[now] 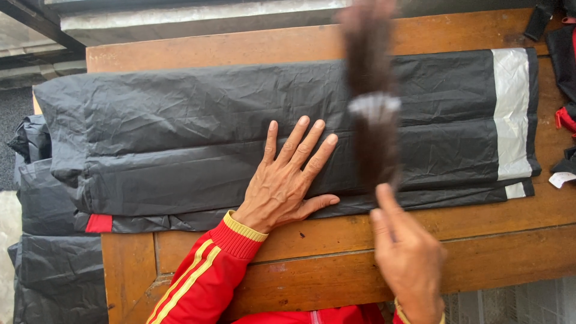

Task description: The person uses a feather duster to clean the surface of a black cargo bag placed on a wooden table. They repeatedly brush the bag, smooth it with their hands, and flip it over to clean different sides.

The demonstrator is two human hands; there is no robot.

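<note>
Across the wooden table (480, 252), black rain trousers (198, 138) lie folded lengthwise; left hand (288, 180) presses flat, fingers spread, right hand (408, 252) at 5 o'clock pinches a blurred dark strip (372, 120); crosswise folding undone.

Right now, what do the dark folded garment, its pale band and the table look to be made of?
The folded garment looks like thin coated synthetic, probably rainwear: dark grey, finely crinkled, with a dull sheen. The left hand presses flat on it. Its pale band seems to be reflective tape, silvery and smooth, though that is uncertain. The table is wood, brown and varnished, with visible grain and plank joints.
</note>
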